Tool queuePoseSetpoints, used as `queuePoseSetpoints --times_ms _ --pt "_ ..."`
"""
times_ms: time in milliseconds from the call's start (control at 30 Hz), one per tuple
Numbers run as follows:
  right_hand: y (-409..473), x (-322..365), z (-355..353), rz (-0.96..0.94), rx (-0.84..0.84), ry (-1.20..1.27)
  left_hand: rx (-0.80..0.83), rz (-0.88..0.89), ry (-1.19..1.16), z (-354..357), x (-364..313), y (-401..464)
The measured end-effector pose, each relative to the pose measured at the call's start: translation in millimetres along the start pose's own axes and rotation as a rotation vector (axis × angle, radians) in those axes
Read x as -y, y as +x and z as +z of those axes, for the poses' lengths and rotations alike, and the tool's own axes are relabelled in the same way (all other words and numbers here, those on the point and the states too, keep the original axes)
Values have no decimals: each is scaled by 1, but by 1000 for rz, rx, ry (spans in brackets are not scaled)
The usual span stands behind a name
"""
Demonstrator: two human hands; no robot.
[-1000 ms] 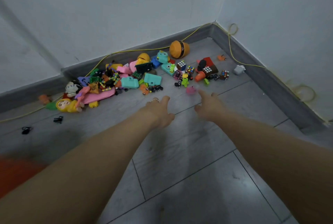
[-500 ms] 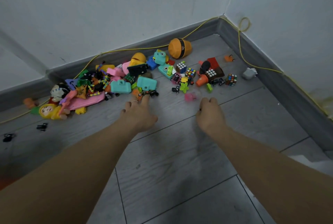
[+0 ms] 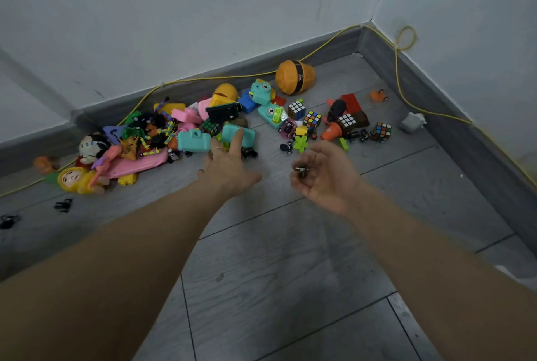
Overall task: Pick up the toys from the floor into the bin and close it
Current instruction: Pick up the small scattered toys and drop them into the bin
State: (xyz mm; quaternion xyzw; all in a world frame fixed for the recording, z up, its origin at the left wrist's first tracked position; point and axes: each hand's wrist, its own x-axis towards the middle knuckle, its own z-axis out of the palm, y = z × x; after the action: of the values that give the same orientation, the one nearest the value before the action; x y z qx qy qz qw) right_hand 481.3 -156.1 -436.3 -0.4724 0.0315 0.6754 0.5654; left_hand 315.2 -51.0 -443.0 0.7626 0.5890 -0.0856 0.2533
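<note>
Across the grey tiled floor (image 3: 276, 259), against the far wall, lies a spread of toys (image 3: 203, 131) running from the left skirting toward the far right corner. Largest among them are a flat pink toy (image 3: 136, 164) at the left, an orange cup-shaped toy (image 3: 295, 77) at the far side, and two teal toy cameras (image 3: 194, 141) near the middle. Several puzzle cubes (image 3: 312, 120) sit to the right. No bin is in view.

Left hand (image 3: 228, 170) reaches forward, fingers straight and slightly spread, their tips touching the near edge of the right-hand teal camera.

Right hand (image 3: 327, 176) is turned palm up just near of the pile, fingers curled around a small dark toy (image 3: 302, 170) resting against the fingertips; what kind of toy cannot be told.
</note>
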Motion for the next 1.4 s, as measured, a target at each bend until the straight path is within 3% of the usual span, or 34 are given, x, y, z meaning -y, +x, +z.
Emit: queuePoseSetpoints --times_ms 100,233,300,367,500,633,800,1067,1200,1400 --pt "12 11 1 -179 -259 -327 3 29 28 2 -1 12" --pt "23 10 -3 -612 -615 -904 15 33 29 6 -6 26" --pt "26 6 -9 -643 -616 -1263 13 31 24 8 -11 28" --pt "31 1 -13 -537 -558 -1524 -7 52 21 10 -13 29" --pt "39 -4 -16 -519 -527 -1758 -34 131 67 11 -14 31" --pt "47 -4 -10 -516 -538 -1833 -19 222 195 15 -6 29" --pt "48 -14 -6 -567 -522 -1738 -38 283 304 20 7 18" --pt "48 -11 -2 -638 -463 -1527 66 222 363 20 24 1" --pt "55 -1 0 -575 -535 -1592 72 220 213 11 27 1" --pt "63 10 3 -481 -420 -1792 -46 181 -86 -11 37 2"
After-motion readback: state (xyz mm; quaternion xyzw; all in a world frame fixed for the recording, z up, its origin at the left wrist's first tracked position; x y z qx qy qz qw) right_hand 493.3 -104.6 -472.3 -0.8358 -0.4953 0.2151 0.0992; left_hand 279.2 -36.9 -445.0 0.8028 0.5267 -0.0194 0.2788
